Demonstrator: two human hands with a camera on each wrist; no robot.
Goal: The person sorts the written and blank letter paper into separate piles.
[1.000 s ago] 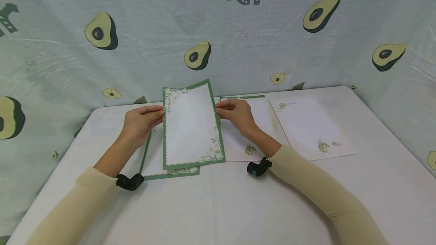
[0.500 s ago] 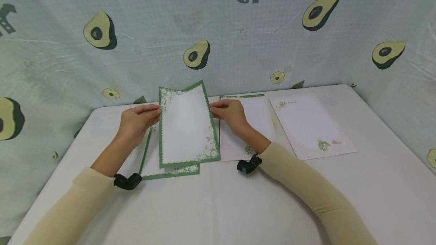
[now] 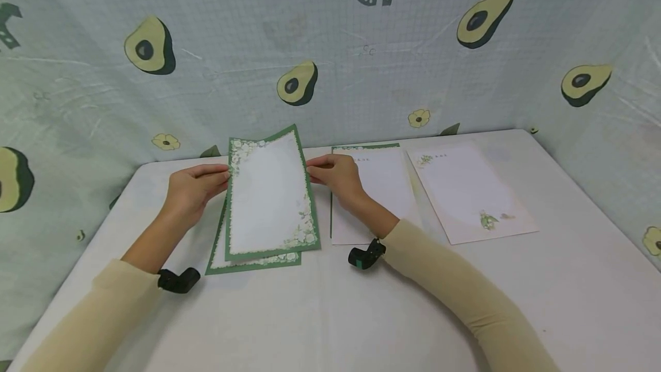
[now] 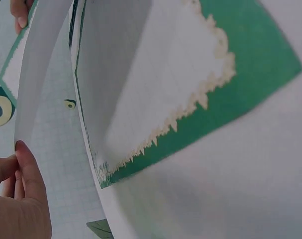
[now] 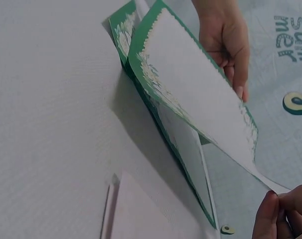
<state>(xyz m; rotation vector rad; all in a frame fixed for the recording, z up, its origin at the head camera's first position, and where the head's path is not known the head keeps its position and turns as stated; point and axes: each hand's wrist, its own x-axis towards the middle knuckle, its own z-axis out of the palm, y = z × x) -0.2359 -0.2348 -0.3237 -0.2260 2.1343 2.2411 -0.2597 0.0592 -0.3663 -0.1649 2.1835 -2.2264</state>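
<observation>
Between my two hands a sheet of stationery paper (image 3: 268, 194) with a green floral border is held up by its side edges. My left hand (image 3: 193, 191) pinches its left edge, and my right hand (image 3: 338, 179) pinches the right edge. The sheet bows slightly along its top. Below it on the table lies another green-bordered sheet (image 3: 217, 263), mostly covered; its green corner (image 4: 260, 64) shows large in the left wrist view. In the right wrist view the raised sheet (image 5: 191, 74) slants above the lower one, a gap between them.
A pale pink sheet (image 3: 387, 188) lies over a green-edged one right of my hands, and another pink sheet (image 3: 470, 194) with leaf prints lies farther right. All rest on a white table (image 3: 330, 314). An avocado-print cloth (image 3: 222, 33) hangs behind the table.
Both hands have moved left with the held green-bordered sheet, so it covers more of the sheet beneath. More of the pink sheet on the right now shows.
</observation>
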